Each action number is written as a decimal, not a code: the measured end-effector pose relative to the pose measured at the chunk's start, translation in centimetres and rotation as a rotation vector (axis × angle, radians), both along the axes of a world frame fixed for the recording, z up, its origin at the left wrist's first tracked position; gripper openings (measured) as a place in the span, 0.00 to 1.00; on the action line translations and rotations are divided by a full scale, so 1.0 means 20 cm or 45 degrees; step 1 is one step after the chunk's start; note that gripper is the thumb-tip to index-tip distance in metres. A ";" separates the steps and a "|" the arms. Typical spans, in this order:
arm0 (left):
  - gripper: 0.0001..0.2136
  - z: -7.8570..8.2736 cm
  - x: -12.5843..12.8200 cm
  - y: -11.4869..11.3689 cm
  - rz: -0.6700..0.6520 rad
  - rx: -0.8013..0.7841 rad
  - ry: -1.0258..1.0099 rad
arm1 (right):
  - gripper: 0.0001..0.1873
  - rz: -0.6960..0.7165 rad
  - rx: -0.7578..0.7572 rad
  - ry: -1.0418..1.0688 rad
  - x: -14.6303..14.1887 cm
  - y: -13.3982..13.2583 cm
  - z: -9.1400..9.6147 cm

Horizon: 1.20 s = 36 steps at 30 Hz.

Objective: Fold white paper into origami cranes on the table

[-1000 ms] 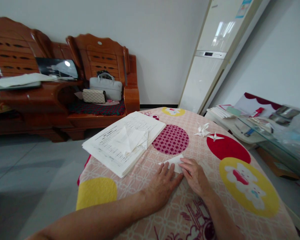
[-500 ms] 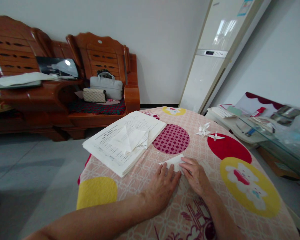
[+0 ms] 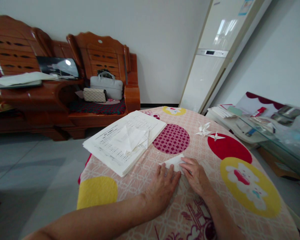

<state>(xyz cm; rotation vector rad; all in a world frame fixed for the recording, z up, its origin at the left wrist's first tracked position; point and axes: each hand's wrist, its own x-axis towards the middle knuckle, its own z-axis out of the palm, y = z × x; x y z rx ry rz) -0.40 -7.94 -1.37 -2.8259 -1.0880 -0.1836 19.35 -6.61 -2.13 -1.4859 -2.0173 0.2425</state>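
Observation:
A small folded piece of white paper [image 3: 173, 161] lies on the patterned tablecloth [image 3: 142, 173] under my fingertips. My left hand [image 3: 162, 188] rests flat over its near edge, fingers spread and pressing down. At the right end of the paper, my right hand [image 3: 195, 175] has thumb and fingers closed on its edge. Beyond my hands, to the right, sit folded paper cranes [image 3: 203, 130], one of them by the red circle. Folded white sheets [image 3: 131, 138] lie on a stack of printed paper [image 3: 107, 151] to the left.
A glass-topped side table [image 3: 262, 133] with papers, metal containers and plastic bags stands at the right. Behind are a wooden bench [image 3: 132, 96] carrying bags [image 3: 107, 87] and a tall white air conditioner [image 3: 200, 73]. The round table's edge curves away left and right.

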 end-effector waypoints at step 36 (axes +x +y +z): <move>0.16 0.06 -0.03 0.10 -0.008 0.013 0.115 | 0.13 -0.087 -0.115 0.191 0.03 0.01 -0.05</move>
